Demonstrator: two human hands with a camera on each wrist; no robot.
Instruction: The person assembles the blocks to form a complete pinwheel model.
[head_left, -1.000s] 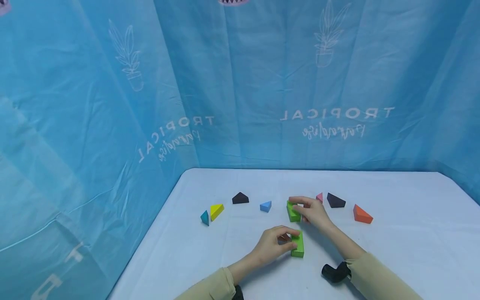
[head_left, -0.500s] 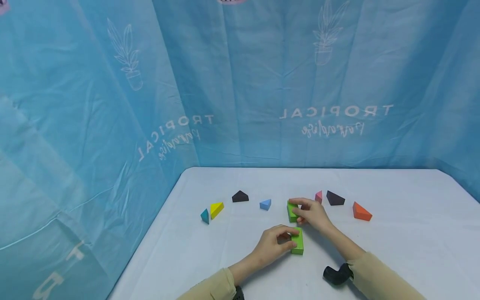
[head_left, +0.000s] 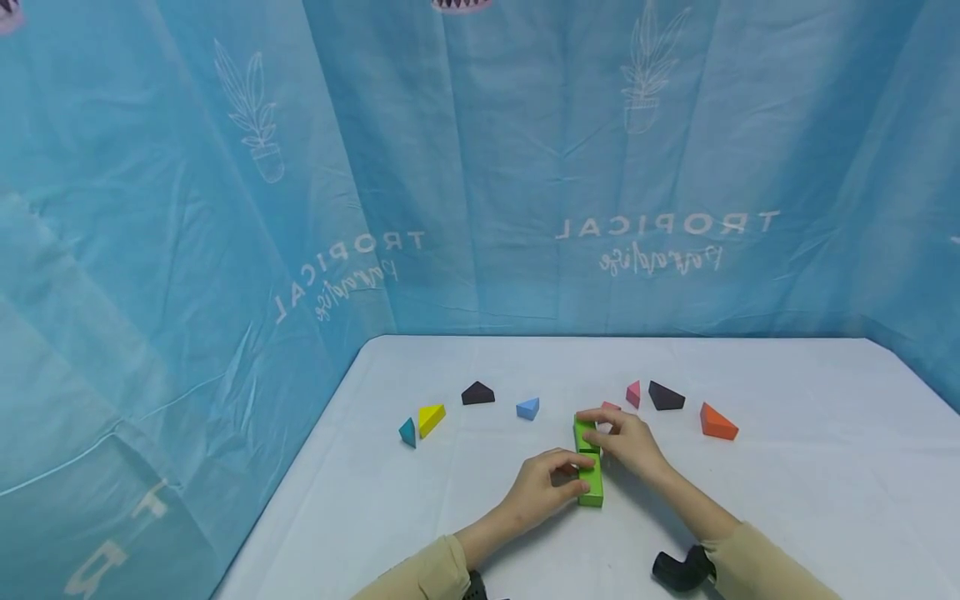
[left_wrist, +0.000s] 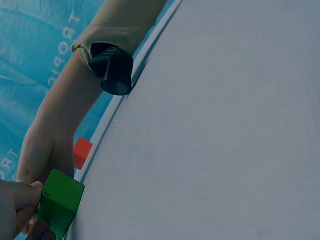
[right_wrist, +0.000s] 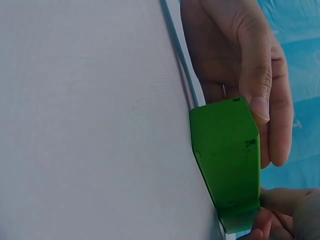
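Observation:
Two green rectangular blocks lie end to end on the white tabletop, their ends right at each other. My left hand (head_left: 542, 487) pinches the nearer green block (head_left: 592, 492) between thumb and fingers from the left. From the right, my right hand (head_left: 630, 442) grips the farther green block (head_left: 584, 430) and covers part of it. In the left wrist view a green block (left_wrist: 62, 195) sits by the left fingertips (left_wrist: 30, 192), the right hand (left_wrist: 47, 155) behind it. The right wrist view shows green block faces (right_wrist: 227, 150) between the two hands.
Beyond the hands lie a blue piece (head_left: 528, 408), a black one (head_left: 477, 393), a second black one (head_left: 666, 396), pink pieces (head_left: 633, 393) and an orange one (head_left: 718, 422). Yellow (head_left: 431, 419) and teal (head_left: 407, 432) pieces lie left. Blue curtains (head_left: 480, 167) surround the white table (head_left: 405, 533).
My right hand has drawn the farther green block toward the nearer one, which edged slightly away from me; the gap between them has closed. A pink piece now shows behind the right hand.

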